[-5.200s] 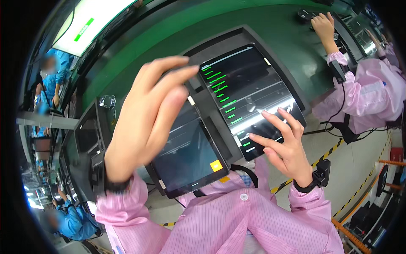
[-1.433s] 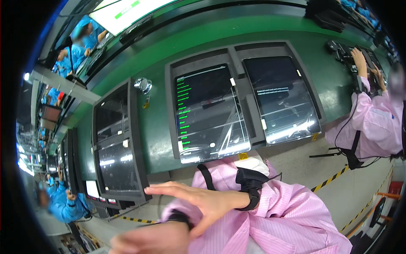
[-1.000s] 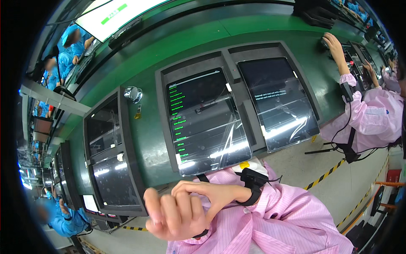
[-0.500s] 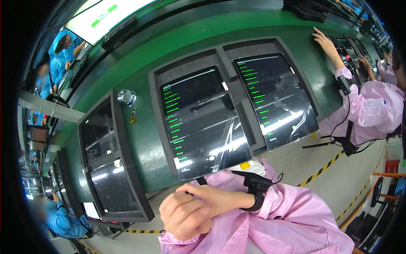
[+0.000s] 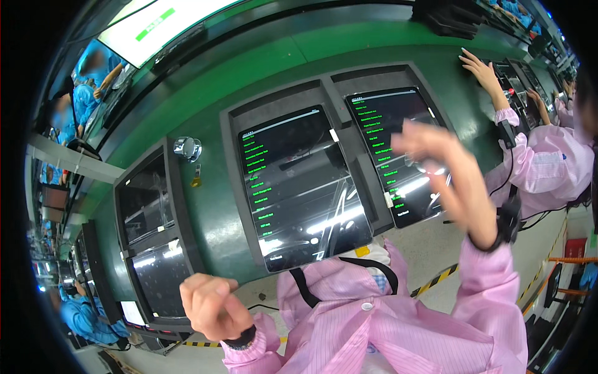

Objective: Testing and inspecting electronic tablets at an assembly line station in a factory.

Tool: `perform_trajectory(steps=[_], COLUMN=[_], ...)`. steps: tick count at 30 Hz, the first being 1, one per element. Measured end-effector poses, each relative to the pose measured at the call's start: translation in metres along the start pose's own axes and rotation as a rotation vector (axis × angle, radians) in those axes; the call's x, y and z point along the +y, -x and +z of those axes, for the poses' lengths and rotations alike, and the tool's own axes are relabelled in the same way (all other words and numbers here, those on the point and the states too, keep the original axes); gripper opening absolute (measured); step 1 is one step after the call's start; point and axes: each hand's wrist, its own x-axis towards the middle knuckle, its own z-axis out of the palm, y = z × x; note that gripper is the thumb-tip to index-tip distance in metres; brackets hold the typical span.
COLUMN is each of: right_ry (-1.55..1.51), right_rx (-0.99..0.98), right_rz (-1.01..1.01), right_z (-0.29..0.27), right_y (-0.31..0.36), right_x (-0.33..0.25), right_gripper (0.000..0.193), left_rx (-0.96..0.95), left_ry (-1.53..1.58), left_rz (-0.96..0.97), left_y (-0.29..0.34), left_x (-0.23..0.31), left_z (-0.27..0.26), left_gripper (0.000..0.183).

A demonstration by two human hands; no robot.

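Note:
Two tablets with dark screens and green text lines lie side by side in a grey tray. The left tablet overhangs the tray's near edge. Above the right tablet is my right hand, blurred, thumb and fingers apart, with nothing seen between them; it hides part of that screen. My left hand hovers off the bench's near edge, below the left tablet's lower left corner. Its fingers are curled in and I see nothing in them. Dark bands circle both wrists.
Left of the tablets, another grey tray holds two dark tablets. A round metal object and a small yellow-tipped piece lie on the green bench between the trays. A co-worker's hand rests at the far right. A lit monitor stands far left.
My hands were clasped together in front of me and have parted. The right swung up and right over the right tablet; the left moved left.

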Motion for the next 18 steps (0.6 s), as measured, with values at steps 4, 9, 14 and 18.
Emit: perform_trajectory(steps=[4,9,14,18], right_ry=[0.377,0.410,0.349,-0.095], right_rx=[-0.120,-0.262,-0.348,-0.357], right_rz=[-0.160,-0.149,-0.168,0.233], right_z=[-0.010,0.009,-0.023,-0.019], right_y=[-0.071,-0.086,-0.052,0.001], right_x=[0.094,0.138,0.090,0.005], right_gripper=[0.030,0.030,0.023,0.021], left_rx=[-0.037,-0.047,-0.298,-0.188], left_ry=[-0.011,0.004,-0.122,-0.268], left_rz=[0.055,0.059,-0.123,-0.068], left_y=[-0.010,-0.017,-0.051,-0.082], left_x=[-0.005,-0.002,-0.028,-0.023], left_z=[0.007,0.010,0.020,0.025], left_gripper=[0.020,0.019,0.019,0.022])
